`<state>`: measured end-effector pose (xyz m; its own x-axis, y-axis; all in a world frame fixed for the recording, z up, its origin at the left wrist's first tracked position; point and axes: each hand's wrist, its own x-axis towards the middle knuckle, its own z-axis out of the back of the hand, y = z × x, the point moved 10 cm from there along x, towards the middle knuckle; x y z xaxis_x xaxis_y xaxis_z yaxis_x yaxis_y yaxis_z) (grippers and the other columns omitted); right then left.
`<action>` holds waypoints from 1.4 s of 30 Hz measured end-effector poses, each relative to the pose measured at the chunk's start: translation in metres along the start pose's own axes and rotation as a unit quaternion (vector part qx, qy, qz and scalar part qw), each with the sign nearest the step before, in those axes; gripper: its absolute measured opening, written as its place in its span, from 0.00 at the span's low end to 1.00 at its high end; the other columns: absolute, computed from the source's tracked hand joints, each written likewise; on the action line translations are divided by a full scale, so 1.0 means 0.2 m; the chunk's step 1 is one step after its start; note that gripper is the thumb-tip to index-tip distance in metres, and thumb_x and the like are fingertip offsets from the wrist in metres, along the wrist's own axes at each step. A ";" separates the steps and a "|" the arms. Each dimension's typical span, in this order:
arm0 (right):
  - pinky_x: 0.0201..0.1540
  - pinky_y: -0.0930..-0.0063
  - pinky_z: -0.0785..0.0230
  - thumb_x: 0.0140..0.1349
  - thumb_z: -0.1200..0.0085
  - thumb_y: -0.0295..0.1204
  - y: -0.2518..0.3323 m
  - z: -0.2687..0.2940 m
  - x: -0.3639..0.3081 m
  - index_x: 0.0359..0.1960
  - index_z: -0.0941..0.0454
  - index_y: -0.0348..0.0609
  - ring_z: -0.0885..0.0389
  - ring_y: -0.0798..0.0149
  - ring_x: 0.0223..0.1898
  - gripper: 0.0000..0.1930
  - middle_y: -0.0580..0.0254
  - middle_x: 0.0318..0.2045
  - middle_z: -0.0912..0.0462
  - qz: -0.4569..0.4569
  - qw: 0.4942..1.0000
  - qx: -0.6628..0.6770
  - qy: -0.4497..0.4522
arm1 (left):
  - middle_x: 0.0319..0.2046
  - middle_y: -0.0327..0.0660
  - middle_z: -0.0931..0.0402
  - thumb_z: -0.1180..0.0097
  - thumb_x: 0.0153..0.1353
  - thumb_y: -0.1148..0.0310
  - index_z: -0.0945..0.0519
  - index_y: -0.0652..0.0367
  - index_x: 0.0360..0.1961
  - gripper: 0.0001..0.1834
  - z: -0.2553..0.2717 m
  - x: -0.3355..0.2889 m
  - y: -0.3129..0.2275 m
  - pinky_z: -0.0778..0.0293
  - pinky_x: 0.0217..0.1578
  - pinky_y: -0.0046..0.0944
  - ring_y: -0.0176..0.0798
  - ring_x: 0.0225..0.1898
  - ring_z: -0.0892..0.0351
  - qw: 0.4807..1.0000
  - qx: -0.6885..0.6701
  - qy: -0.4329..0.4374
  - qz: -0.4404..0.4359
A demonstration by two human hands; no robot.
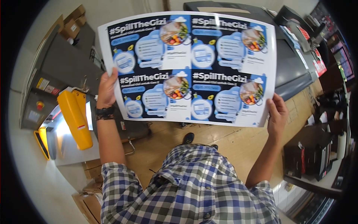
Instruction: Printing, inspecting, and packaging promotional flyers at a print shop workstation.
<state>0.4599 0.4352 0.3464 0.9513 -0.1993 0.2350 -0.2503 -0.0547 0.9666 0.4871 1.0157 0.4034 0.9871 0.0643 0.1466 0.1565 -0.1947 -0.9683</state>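
A large glossy printed sheet [191, 71] is stretched out in front of me, held up by both hands. It carries the same dark blue design repeated in a two-by-two grid, with food pictures and white margins. My left hand [107, 89] grips the left edge near its lower half, the thumb on the printed face and the fingers hidden behind. At the lower right corner my right hand [276, 114] pinches the sheet, thumb in front. The sheet bows slightly, its right side catching some glare.
A grey machine with a yellow guard arm [76, 119] stands at the left, a red button [40, 105] on its side. Behind the sheet is a big dark printer [287, 56]. Cardboard boxes [71, 28] sit at the upper left. A dark desk organiser [309, 153] is at the right.
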 end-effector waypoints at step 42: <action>0.46 0.80 0.28 0.66 0.42 0.24 0.05 -0.04 -0.01 0.52 0.22 0.30 0.20 0.73 0.41 0.14 0.60 0.41 0.15 0.010 1.000 -0.001 0.006 | 0.48 0.45 0.18 0.50 0.72 0.59 0.24 0.63 0.54 0.19 -0.03 0.01 0.01 0.18 0.46 0.35 0.36 0.45 0.16 1.000 -0.003 0.014 0.003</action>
<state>0.4570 0.4433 0.3563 0.9485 -0.1883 0.2546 -0.2681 -0.0495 0.9621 0.4906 1.0094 0.4023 0.9885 0.0363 0.1467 0.1510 -0.2011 -0.9679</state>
